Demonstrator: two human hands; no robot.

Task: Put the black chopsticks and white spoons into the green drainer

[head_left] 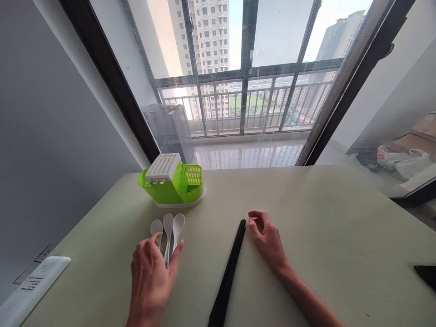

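My left hand (152, 274) lies flat on the pale green table (323, 236), fingers stretched out over the handles of three white spoons (168, 229) lying side by side. My right hand (267, 238) rests on the table just right of a bundle of black chopsticks (229, 272), its thumb and fingers curled towards each other near the chopsticks' far tips, with nothing seen between them. Behind the spoons stands a green cutlery holder (177, 184) with a white slotted lid and white base.
A white device (30, 286) sits at the table's left edge. A dark object (427, 274) pokes in at the right edge. Beyond the table is a large window onto a balcony railing, and bags lie on the floor at the right.
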